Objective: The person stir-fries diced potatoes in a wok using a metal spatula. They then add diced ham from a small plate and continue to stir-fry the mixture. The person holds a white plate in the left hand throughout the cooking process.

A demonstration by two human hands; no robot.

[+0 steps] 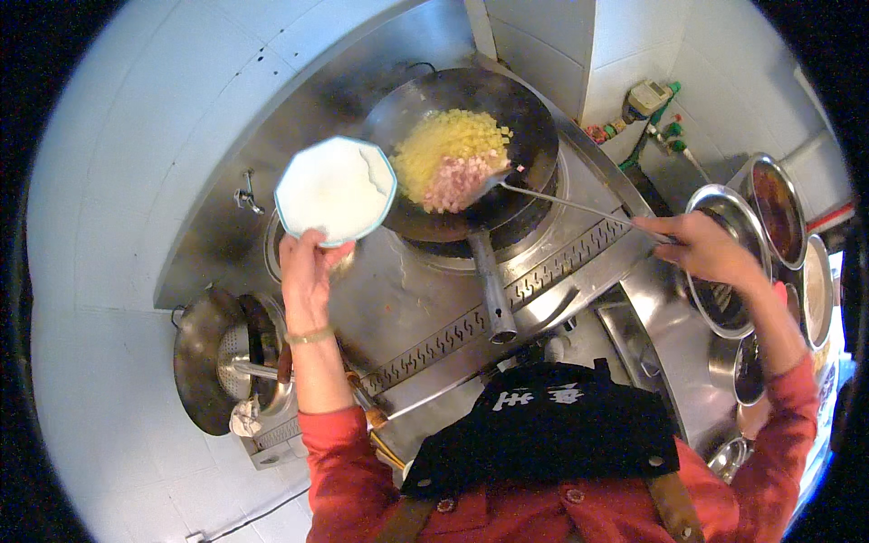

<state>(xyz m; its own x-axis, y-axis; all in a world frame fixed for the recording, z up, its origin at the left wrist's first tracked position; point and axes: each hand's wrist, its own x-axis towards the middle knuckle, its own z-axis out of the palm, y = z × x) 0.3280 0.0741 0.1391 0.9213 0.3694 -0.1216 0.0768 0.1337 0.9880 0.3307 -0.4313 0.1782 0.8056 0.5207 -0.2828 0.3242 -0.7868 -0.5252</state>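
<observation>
My left hand (307,256) grips the near edge of a white, many-sided bowl (333,193) with a pale blue-green rim. The bowl hangs beside the left rim of a dark iron wok (533,119); whether anything white lies in it I cannot tell. Inside the wok, yellow diced pieces (451,132) lie next to pink diced pieces (458,180). My right hand (709,248) is closed around the end of a long metal wok ladle or spatula (577,202). Its head touches the pink pieces and is partly hidden by them. The wok's hollow handle (494,292) points toward me.
A steel range top (400,305) with a slotted drain strip (434,343) surrounds the wok. Small tap (249,193) at left. A second wok (204,380) holds a perforated strainer (234,353). Steel bowls (723,197) crowd the right side, below a pipe meter (648,97).
</observation>
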